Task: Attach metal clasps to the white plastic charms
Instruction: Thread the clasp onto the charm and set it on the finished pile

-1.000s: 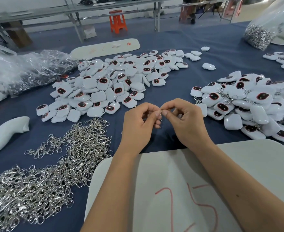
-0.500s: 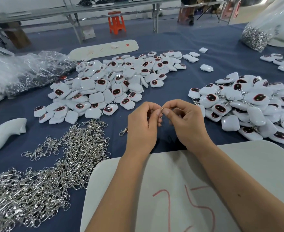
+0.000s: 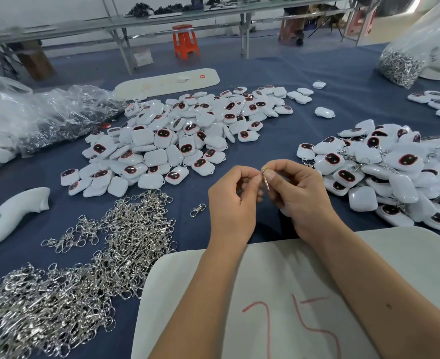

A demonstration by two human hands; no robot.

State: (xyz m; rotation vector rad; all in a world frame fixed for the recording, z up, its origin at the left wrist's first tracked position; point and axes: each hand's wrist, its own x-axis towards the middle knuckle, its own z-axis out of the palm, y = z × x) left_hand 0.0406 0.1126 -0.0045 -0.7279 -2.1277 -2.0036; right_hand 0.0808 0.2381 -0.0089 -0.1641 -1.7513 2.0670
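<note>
My left hand (image 3: pixel 233 200) and my right hand (image 3: pixel 300 195) meet above the blue cloth and pinch one small metal clasp (image 3: pixel 266 177) between thumbs and forefingers. A white shape shows under my right palm; I cannot tell if it is a charm. A big heap of loose white charms (image 3: pixel 172 141) with dark red-rimmed faces lies beyond my left hand. To the right lies a pile of charms with clasps on them (image 3: pixel 384 172). A heap of silver clasps (image 3: pixel 84 268) spreads at the lower left, and a single clasp (image 3: pixel 197 210) lies apart beside my left hand.
A white board marked 25 in red (image 3: pixel 278 294) lies under my forearms. A white handheld device (image 3: pixel 8 216) rests at the left edge. Clear plastic bags (image 3: pixel 37 117) sit at the far left, a bag of clasps (image 3: pixel 405 63) at the far right. An orange stool (image 3: pixel 185 41) stands beyond the table.
Both hands stay together at the same spot, working the clasp. A single clasp now lies on the cloth left of my left hand, where none showed a second ago.
</note>
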